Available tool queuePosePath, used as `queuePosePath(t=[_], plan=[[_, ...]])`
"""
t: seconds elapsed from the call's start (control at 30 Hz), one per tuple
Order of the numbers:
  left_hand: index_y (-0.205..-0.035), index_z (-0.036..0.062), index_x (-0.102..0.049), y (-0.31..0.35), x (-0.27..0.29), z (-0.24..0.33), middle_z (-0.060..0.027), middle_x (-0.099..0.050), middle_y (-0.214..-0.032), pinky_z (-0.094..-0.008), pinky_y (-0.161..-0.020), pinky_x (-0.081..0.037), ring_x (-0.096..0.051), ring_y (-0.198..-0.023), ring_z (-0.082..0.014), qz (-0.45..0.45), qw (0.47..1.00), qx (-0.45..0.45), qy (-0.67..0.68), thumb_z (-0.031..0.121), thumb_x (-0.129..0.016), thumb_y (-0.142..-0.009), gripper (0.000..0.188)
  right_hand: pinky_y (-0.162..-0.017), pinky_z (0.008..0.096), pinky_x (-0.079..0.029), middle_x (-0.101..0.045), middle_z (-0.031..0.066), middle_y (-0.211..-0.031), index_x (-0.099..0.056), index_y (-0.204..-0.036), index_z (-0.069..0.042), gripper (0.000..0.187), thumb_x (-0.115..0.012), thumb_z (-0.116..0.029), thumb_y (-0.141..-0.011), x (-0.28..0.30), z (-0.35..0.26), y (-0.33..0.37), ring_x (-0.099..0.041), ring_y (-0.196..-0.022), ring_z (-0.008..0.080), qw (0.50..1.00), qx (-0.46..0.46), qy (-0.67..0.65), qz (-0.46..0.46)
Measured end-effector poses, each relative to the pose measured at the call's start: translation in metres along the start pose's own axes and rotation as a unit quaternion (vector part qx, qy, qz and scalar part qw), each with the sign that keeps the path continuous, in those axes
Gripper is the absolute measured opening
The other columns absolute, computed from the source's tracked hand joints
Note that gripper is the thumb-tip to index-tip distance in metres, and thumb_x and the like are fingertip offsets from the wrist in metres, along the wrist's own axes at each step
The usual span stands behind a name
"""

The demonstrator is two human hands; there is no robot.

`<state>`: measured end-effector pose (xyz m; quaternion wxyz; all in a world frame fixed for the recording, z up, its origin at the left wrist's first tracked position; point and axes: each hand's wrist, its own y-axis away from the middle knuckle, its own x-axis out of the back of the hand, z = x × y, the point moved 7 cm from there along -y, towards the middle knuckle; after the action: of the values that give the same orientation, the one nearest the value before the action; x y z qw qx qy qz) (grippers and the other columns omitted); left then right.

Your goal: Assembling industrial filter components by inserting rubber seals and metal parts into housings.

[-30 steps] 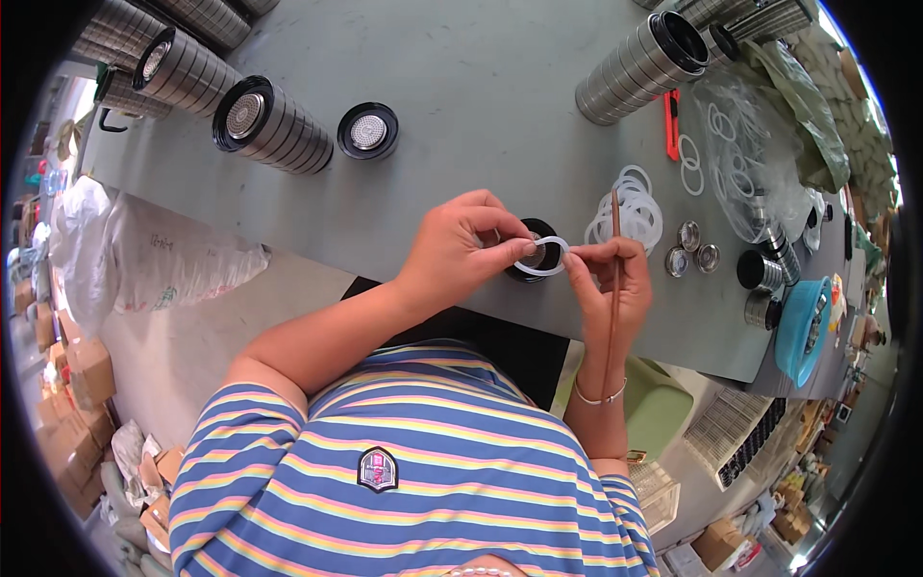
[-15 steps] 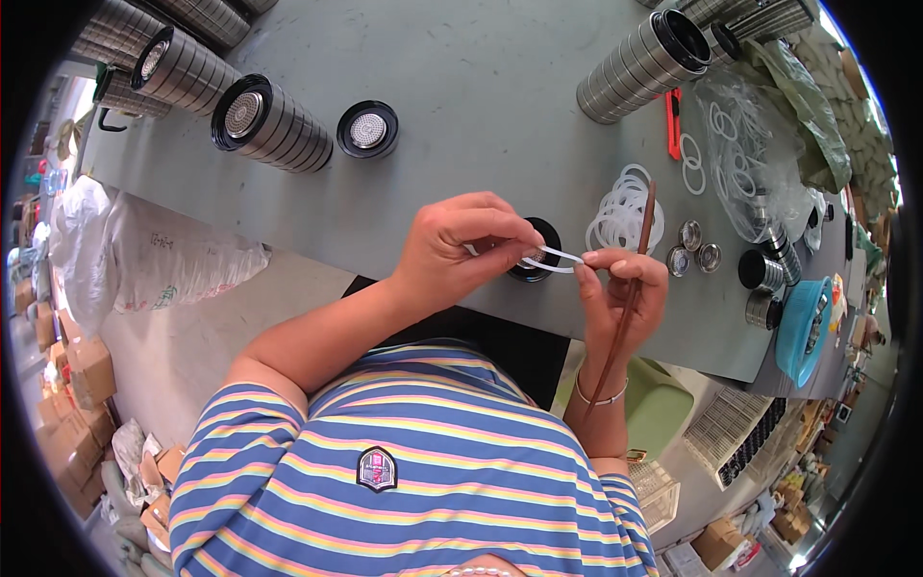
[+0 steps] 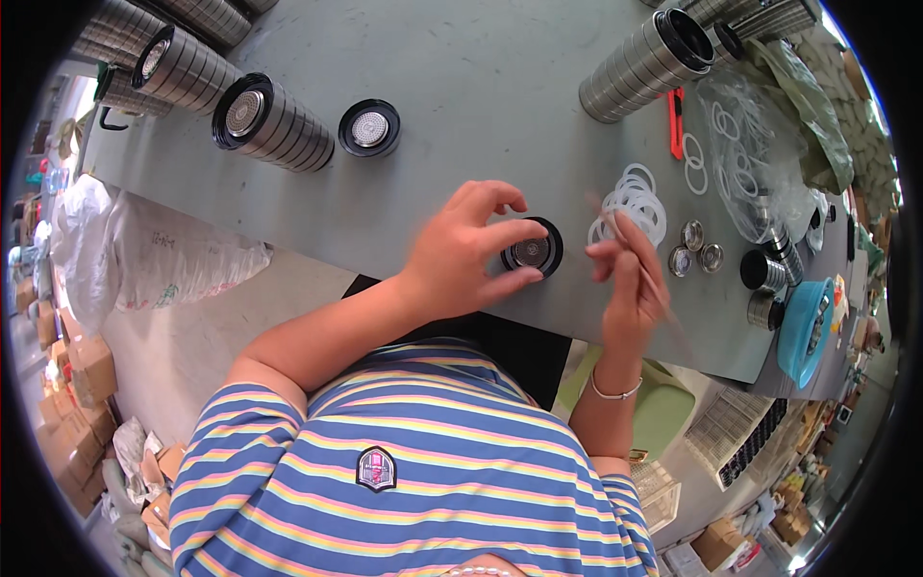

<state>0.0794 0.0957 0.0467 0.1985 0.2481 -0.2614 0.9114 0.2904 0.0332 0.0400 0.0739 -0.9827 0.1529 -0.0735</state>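
Observation:
My left hand (image 3: 471, 245) reaches from the left with fingers and thumb apart, curved around the side of a round black lid with a metal centre (image 3: 532, 250) lying on the table. The fingertips are at its rim; whether they touch it I cannot tell. To the right, my right hand (image 3: 630, 279) is raised and smeared by motion, closed around a thin brown stick (image 3: 656, 287). Just beyond the right hand lies a pile of white rubber rings (image 3: 642, 204). No ring shows in either hand.
Stacked steel cylinders (image 3: 279, 125) stand at the far left, beside another black lid (image 3: 369, 128). A taller stack (image 3: 639, 72) is at the far right, near a red utility knife (image 3: 676, 125). Three small metal discs (image 3: 681, 260), a plastic bag (image 3: 755, 144) and a blue basin (image 3: 803, 332) sit right.
The white ring held between both hands is no longer seen there. My hands have moved apart, and the left fingers have spread beside the lid. The right hand still holds the stick, now tilted differently.

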Motion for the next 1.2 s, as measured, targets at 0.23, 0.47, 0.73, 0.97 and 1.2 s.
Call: queuePosePath(t=[0.23, 0.47, 0.73, 0.97, 1.2], plan=[[-0.125, 0.0095, -0.067, 0.010, -0.020, -0.004, -0.0119, -0.059, -0.127, -0.0458, -0.101, -0.050, -0.057, -0.122, -0.0348, -0.037, 0.994, -0.038, -0.094, 0.037, -0.085, -0.084, 0.053, -0.065, 0.0297, -0.052, -0.071, 0.0118, -0.086, -0.074, -0.101, 0.003, 0.008, -0.072, -0.005, -0.100, -0.015, -0.034, -0.006, -0.067, -0.073, 0.0205, 0.972, 0.133, 0.175, -0.088], [-0.126, 0.0092, -0.067, 0.013, -0.024, -0.006, -0.0112, -0.059, -0.127, -0.0448, -0.101, -0.048, -0.058, -0.123, -0.0332, -0.035, 0.992, -0.057, -0.102, 0.042, -0.084, -0.085, 0.056, -0.063, 0.0330, -0.053, -0.071, 0.0111, -0.086, -0.071, -0.095, 0.001, 0.011, -0.072, -0.007, -0.101, -0.024, -0.030, -0.005, -0.066, -0.071, 0.0244, 0.952, 0.123, 0.232, -0.161], [-0.129, 0.0066, -0.066, 0.015, -0.022, -0.011, -0.0119, -0.064, -0.130, -0.0463, -0.104, -0.050, -0.062, -0.123, -0.0337, -0.021, 0.995, -0.068, -0.074, 0.044, -0.086, -0.082, 0.063, -0.063, 0.0338, -0.052, -0.070, 0.0114, -0.085, -0.070, -0.096, 0.002, 0.008, -0.072, -0.005, -0.100, -0.058, -0.023, -0.003, -0.066, -0.070, 0.0248, 0.969, 0.091, 0.094, -0.208], [-0.144, 0.0038, -0.056, 0.015, -0.020, -0.016, -0.0119, -0.068, -0.128, -0.0434, -0.101, -0.053, -0.066, -0.117, -0.0341, -0.003, 0.999, -0.036, -0.016, 0.043, -0.090, -0.080, 0.082, -0.063, 0.0349, -0.053, -0.072, 0.0123, -0.088, -0.072, -0.098, 0.001, 0.007, -0.071, -0.005, -0.101, -0.056, -0.023, -0.027, -0.067, -0.071, 0.0256, 0.966, 0.135, 0.185, -0.121], [-0.150, 0.0061, -0.053, 0.013, -0.019, -0.016, -0.0107, -0.068, -0.126, -0.0436, -0.100, -0.054, -0.066, -0.114, -0.0324, -0.001, 0.999, -0.031, -0.027, 0.045, -0.091, -0.078, 0.090, -0.063, 0.0365, -0.053, -0.072, 0.0127, -0.086, -0.070, -0.094, 0.002, 0.012, -0.072, -0.008, -0.100, -0.038, -0.043, -0.013, -0.068, -0.071, 0.0298, 0.934, 0.164, 0.296, -0.111]])
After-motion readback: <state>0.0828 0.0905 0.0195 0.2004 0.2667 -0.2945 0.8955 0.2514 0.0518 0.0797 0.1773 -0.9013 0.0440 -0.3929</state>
